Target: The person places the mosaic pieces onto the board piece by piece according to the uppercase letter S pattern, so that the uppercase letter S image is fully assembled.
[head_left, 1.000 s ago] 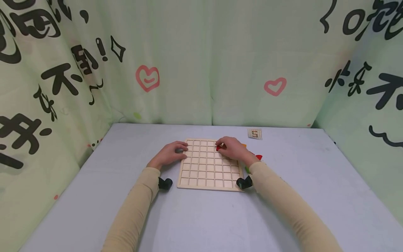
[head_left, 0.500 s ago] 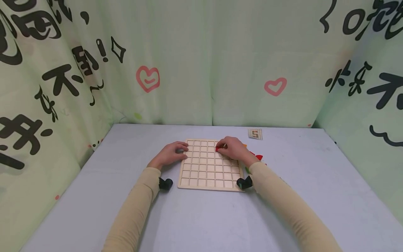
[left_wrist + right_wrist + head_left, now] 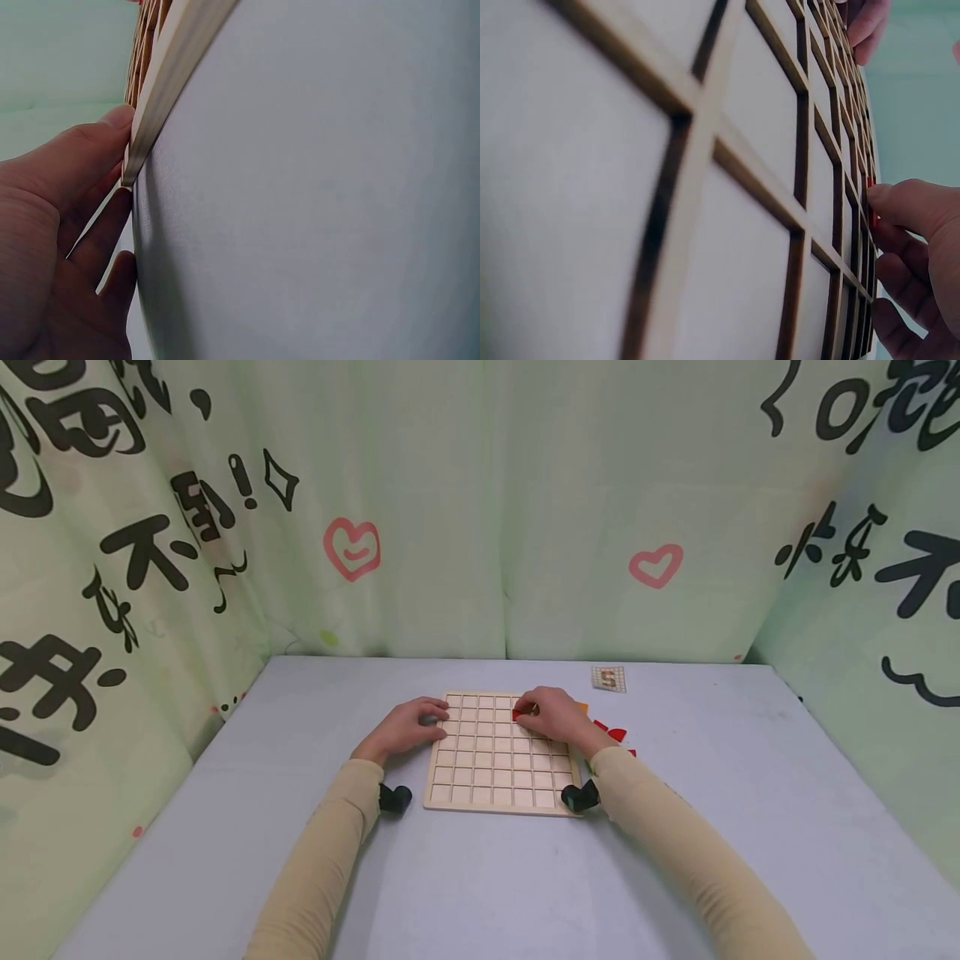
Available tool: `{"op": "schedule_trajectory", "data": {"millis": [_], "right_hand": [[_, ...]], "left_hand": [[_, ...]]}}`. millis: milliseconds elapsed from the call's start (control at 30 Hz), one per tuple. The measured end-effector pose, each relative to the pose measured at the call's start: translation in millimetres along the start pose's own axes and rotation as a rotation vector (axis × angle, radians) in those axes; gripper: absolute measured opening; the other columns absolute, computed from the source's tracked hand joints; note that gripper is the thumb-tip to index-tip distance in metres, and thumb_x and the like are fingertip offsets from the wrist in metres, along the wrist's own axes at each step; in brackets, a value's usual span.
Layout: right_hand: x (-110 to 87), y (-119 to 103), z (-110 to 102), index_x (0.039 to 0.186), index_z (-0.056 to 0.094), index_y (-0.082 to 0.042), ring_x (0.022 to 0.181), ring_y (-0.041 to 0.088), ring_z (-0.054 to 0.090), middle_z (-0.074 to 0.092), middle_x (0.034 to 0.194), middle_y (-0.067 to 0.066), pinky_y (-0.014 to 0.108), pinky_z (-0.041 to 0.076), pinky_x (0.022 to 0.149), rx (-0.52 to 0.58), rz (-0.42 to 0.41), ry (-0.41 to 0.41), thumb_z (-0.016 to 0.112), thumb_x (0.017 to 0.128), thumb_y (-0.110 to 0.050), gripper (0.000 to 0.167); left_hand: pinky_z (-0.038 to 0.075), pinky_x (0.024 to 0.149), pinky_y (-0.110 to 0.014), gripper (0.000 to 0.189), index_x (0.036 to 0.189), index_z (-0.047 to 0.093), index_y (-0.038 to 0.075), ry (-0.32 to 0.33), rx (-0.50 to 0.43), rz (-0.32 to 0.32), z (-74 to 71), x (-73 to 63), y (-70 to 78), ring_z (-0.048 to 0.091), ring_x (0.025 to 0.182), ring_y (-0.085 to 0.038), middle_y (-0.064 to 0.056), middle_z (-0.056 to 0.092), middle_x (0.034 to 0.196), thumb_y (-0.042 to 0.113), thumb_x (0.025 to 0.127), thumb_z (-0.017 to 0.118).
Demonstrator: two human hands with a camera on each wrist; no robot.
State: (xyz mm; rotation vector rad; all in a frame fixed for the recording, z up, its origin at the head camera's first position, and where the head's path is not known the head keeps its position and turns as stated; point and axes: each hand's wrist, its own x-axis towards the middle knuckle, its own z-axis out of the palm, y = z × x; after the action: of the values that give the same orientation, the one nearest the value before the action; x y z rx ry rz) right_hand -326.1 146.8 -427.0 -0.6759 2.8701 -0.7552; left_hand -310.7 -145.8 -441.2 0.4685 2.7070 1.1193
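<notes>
A square wooden grid board lies on the table. My left hand is at its far left edge, thumb and fingertips touching the rim, fingers fairly straight; the left wrist view shows the thumb against the wooden side. Over a cell in the upper right of the grid, my right hand pinches a small red piece between thumb and fingers. In the right wrist view that red piece sits at the thumb tip, low against the grid; most of it is hidden.
Red pieces lie right of the board, partly behind my right forearm. An orange piece and a bit of green show near it. A small picture card lies at the back right. Curtains enclose the table.
My right hand stays over the same part of the grid, with the red piece shifting only slightly in its fingers. My left hand has not visibly moved.
</notes>
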Motion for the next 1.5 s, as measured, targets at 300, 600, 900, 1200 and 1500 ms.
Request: {"op": "schedule_trajectory", "data": {"millis": [300, 600, 900, 1200, 1500], "right_hand": [[-0.5, 0, 0, 0.115, 0.072, -0.005, 0.096, 0.024, 0.061, 0.071, 0.106, 0.009, 0.041, 0.054, 0.090, 0.018, 0.019, 0.015, 0.065, 0.095, -0.016, 0.024], [-2.7, -2, -1, 0.116, 0.071, -0.004, 0.096, 0.024, 0.062, 0.071, 0.108, 0.010, 0.041, 0.054, 0.091, 0.017, 0.023, 0.026, 0.065, 0.095, -0.017, 0.026], [-14.5, 10, -17, 0.124, 0.067, -0.002, 0.103, 0.028, 0.062, 0.067, 0.119, 0.015, 0.044, 0.055, 0.091, 0.042, 0.061, 0.081, 0.062, 0.099, -0.019, 0.031], [-32.6, 53, -37, 0.131, 0.062, 0.000, 0.115, 0.035, 0.059, 0.060, 0.129, 0.020, 0.049, 0.054, 0.097, 0.031, 0.186, 0.139, 0.061, 0.099, -0.022, 0.039], [-44.4, 79, -45, 0.141, 0.052, 0.002, 0.122, 0.038, 0.053, 0.056, 0.137, 0.024, 0.051, 0.051, 0.104, 0.041, 0.300, 0.054, 0.063, 0.097, -0.029, 0.055]], "left_hand": [[0.029, 0.124, -0.044, 0.031, 0.119, 0.070, 0.004, 0.002, 0.010, 0.007, -0.2, 0.6, 0.5, 0.039, 0.146, -0.029, -0.006, 0.055, 0.146, 0.017, 0.091, 0.072], [0.029, 0.123, -0.044, 0.031, 0.119, 0.071, 0.004, 0.002, 0.009, -0.001, 1.1, 0.1, 1.1, 0.039, 0.146, -0.028, -0.006, 0.055, 0.147, 0.017, 0.091, 0.073], [0.030, 0.123, -0.046, 0.031, 0.120, 0.070, 0.004, 0.004, 0.002, 0.005, 1.2, 0.2, 0.0, 0.040, 0.145, -0.030, -0.008, 0.056, 0.146, 0.016, 0.091, 0.072], [0.030, 0.123, -0.046, 0.033, 0.121, 0.070, 0.003, 0.006, 0.010, 0.012, 0.3, -0.4, -0.1, 0.039, 0.146, -0.031, -0.008, 0.055, 0.147, 0.016, 0.091, 0.072], [0.030, 0.123, -0.047, 0.033, 0.120, 0.070, 0.003, 0.011, 0.017, 0.022, 2.0, 0.7, -1.2, 0.040, 0.145, -0.031, -0.008, 0.056, 0.146, 0.017, 0.091, 0.072]]}}
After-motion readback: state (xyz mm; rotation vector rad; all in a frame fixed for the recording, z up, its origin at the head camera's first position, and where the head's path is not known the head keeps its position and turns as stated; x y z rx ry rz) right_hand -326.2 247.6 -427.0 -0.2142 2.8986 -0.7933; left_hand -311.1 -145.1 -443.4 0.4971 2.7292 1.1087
